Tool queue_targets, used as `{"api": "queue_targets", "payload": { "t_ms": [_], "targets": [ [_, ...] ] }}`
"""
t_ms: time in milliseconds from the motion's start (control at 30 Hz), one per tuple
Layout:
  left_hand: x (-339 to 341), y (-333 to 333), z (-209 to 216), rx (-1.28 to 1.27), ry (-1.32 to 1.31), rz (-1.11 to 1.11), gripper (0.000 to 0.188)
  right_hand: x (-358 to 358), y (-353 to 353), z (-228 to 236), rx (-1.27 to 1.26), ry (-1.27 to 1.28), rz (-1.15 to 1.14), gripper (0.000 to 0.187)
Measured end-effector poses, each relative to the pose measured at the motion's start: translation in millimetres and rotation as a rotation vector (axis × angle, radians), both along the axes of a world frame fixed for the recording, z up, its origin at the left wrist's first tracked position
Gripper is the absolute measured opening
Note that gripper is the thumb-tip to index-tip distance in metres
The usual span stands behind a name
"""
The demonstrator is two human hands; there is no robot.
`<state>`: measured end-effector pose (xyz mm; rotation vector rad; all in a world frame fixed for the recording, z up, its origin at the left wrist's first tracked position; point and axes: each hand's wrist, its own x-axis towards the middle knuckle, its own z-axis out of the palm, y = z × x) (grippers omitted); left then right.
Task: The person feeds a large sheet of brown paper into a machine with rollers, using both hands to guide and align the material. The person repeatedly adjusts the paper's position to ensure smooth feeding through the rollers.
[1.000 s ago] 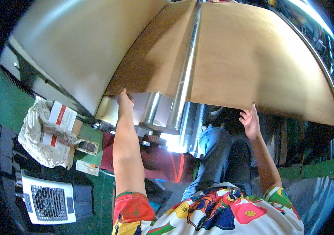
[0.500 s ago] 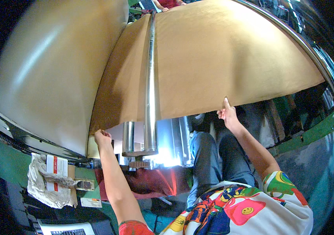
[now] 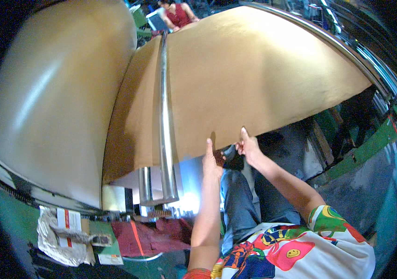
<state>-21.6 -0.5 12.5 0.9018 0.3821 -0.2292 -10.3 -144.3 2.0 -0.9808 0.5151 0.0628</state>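
A wide tan sheet (image 3: 217,88) with a smooth, slightly glossy face slopes across the machine in front of me, its near edge toward my body. My right hand (image 3: 249,148) pinches that edge, thumb on top and fingers curled below. Close by on the left, my left hand (image 3: 213,160) is also at the edge, its thumb raised against the sheet and its fingers bent, partly hidden underneath. A shiny metal roller (image 3: 166,116) lies across the top of the sheet, left of my hands. Along the left side, a big tan drum (image 3: 59,102) meets the sheet.
A second short roller end (image 3: 145,183) shows below the sheet. At lower left are a whitish cloth (image 3: 52,239) and a white-and-red box (image 3: 69,225), beside a dark red cloth (image 3: 152,237). A green frame rail (image 3: 370,156) runs at right. A person in red (image 3: 178,16) is at the far edge.
My left hand has left the sheet's left corner and moved right, near my right hand. My right hand has shifted slightly left and down. The view has shifted, showing more of the far person.
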Motion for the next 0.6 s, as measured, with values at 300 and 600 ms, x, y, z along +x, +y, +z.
{"api": "queue_targets", "payload": {
  "t_ms": [300, 600],
  "targets": [
    [5.7, -10.6, -2.8, 0.294, -0.032, 0.260, 0.047, -11.8, 0.6, -8.9, -0.111, -0.177, 0.063, 0.041],
    [8.3, -4.9, 3.7, 0.236, -0.008, 0.391, 0.042, 3.8, -115.8, -11.5, -0.107, -0.230, -0.150, 0.029]
  ]
}}
